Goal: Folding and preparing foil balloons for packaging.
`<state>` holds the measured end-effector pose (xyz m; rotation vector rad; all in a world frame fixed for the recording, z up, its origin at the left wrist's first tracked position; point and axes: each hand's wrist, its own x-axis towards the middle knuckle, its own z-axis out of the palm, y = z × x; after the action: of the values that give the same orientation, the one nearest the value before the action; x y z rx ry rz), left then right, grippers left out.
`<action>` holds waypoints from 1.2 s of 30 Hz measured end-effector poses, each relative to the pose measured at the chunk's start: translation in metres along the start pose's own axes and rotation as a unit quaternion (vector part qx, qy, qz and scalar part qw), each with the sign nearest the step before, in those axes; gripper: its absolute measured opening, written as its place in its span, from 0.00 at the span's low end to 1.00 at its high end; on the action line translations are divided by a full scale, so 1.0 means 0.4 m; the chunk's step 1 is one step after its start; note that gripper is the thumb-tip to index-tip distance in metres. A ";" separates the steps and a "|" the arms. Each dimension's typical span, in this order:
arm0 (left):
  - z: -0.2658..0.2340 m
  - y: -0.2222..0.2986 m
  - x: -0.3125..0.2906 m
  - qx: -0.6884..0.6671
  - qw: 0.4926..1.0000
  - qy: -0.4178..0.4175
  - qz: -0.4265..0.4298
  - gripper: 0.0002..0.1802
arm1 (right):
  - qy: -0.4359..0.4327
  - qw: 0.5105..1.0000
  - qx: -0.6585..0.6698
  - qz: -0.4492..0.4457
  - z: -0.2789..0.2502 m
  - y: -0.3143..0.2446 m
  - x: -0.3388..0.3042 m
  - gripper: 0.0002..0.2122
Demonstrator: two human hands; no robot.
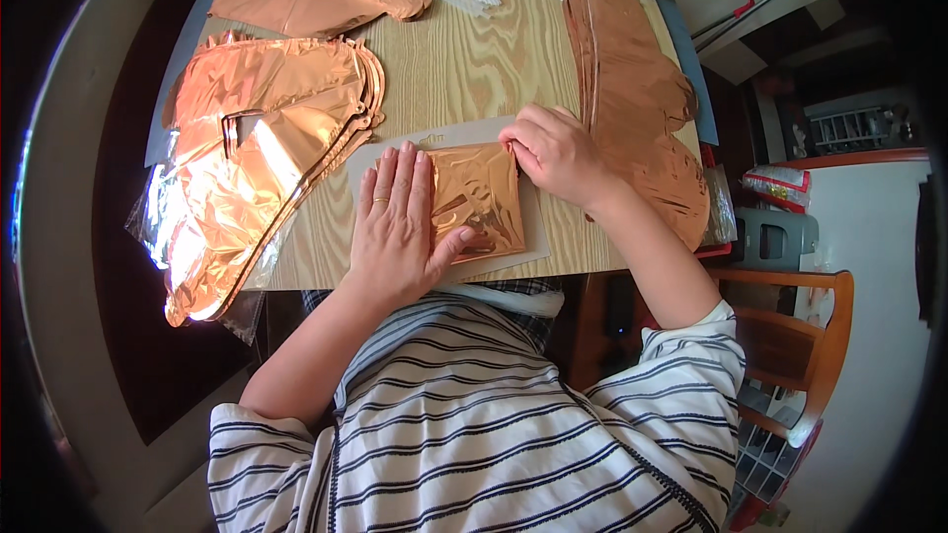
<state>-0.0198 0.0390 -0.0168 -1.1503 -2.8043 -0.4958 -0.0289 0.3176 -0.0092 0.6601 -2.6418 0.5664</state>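
Lays left hand (pixel 395 222) flat and open over left side of copper foil piece (pixel 484 188), pinches its far right corner in narrow grip of right hand (pixel 559 156), with foil on pale sheet (pixel 534 227), near front edge of surface (pixel 449 69).

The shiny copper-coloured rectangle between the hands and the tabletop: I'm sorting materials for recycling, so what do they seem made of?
Copper-coloured rectangle: likely thin metallised plastic film or metal foil, mirror-glossy; creases and bright reflections suggest it, but the look cannot settle which.

Tabletop: wood or wood-look laminate, pale; the wavy grain pattern suggests it, though it could be printed.
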 end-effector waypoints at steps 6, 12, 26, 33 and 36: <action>0.002 -0.001 -0.001 -0.001 1.000 0.000 -0.002 0.51 | 0.040 0.995 -0.071 -0.058 0.004 -0.005 -0.005 0.08; -0.002 0.002 0.000 0.001 1.000 -0.005 -0.005 0.51 | 0.042 0.997 -0.053 -0.048 0.009 0.004 0.001 0.02; -0.002 0.004 0.003 -0.004 1.000 -0.006 -0.010 0.52 | 0.054 0.995 -0.022 -0.075 -0.009 -0.001 0.026 0.07; -0.004 0.005 0.000 -0.006 1.000 0.000 -0.008 0.50 | 0.096 0.965 -0.132 -0.205 -0.006 0.023 0.005 0.03; -0.003 0.005 0.000 -0.009 1.000 0.001 -0.007 0.50 | 0.095 0.964 -0.147 -0.200 -0.013 0.027 -0.006 0.04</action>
<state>-0.0184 0.0399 -0.0149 -1.1335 -2.8142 -0.5234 -0.0313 0.3294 -0.0089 0.9554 -2.2608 0.1096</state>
